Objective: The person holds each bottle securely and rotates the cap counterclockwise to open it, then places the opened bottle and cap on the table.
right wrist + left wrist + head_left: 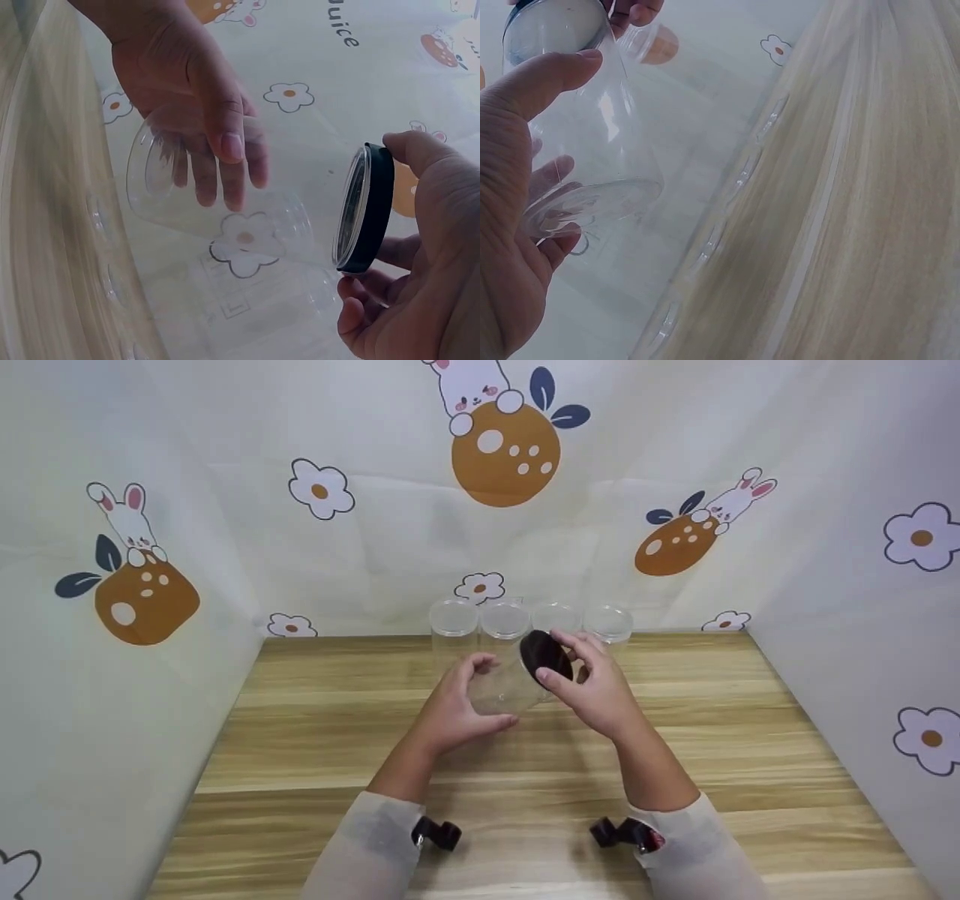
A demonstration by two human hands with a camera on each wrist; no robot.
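A clear cylindrical jar (501, 694) is tilted above the wooden table, its round black lid (544, 658) facing up and to the right. My left hand (450, 709) grips the jar's body near its base, with the thumb on one side and the fingers wrapped round the other. At the upper end, my right hand (604, 694) holds the lid by its edge between thumb and fingers. The right wrist view shows the lid (367, 210) right at the mouth of the jar. In the left wrist view, the see-through jar (607, 142) looks empty.
Several clear jars (454, 619) stand in a row at the table's back edge, just behind the held jar. Patterned cloth (390, 547) forms walls behind and on both sides of the wooden table (300, 780). Small black cameras (439, 834) sit at both wrists.
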